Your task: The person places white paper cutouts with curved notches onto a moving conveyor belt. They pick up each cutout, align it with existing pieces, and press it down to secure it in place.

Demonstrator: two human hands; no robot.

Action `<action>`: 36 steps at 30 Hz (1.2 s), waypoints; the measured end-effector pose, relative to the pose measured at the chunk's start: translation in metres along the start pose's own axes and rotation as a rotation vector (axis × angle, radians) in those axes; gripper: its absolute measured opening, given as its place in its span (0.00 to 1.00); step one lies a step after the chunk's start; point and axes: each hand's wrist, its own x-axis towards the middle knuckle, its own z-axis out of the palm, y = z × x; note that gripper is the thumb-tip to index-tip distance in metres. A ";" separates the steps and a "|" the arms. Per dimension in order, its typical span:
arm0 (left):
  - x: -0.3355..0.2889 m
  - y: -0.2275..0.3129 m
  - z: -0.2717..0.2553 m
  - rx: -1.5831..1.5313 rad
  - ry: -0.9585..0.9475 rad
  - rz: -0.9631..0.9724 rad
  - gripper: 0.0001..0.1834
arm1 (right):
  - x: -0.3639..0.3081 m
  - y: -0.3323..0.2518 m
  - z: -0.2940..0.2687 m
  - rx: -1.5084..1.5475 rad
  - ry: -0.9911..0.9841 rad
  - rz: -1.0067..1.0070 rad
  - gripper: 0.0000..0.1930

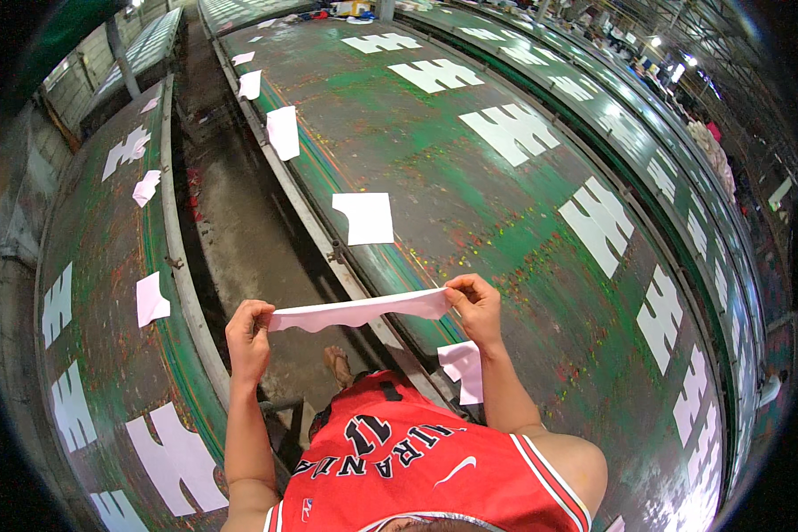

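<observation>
A white, faintly pink piece of cut fabric point(359, 310) is stretched between my two hands, over the gap between two long tables. My left hand point(249, 330) pinches one end of it, and my right hand point(474, 304) pinches the other. Its upper edge is pulled nearly straight, while the lower edge hangs loose and wavy. Below my right hand, partly behind my forearm, a white cut piece point(463, 371) lies on the table. Farther along that table's near edge lies another white piece point(363, 218) with a curved notch.
The right table point(434, 168) is green and dark, speckled with paint, with rows of white fabric panels point(598, 226). A similar left table point(106, 293) carries more panels and pieces. Metal rails point(319, 230) edge the aisle point(239, 213), where my bare foot point(337, 363) shows.
</observation>
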 end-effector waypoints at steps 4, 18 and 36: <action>-0.001 0.006 0.015 -0.024 -0.046 0.012 0.14 | -0.018 -0.004 -0.019 -0.029 0.052 -0.006 0.04; -0.016 0.031 0.074 -0.103 -0.196 0.043 0.12 | -0.082 -0.014 -0.085 -0.041 0.227 0.044 0.05; -0.025 0.052 0.072 -0.070 -0.199 0.102 0.09 | -0.085 -0.004 -0.093 0.004 0.253 -0.007 0.04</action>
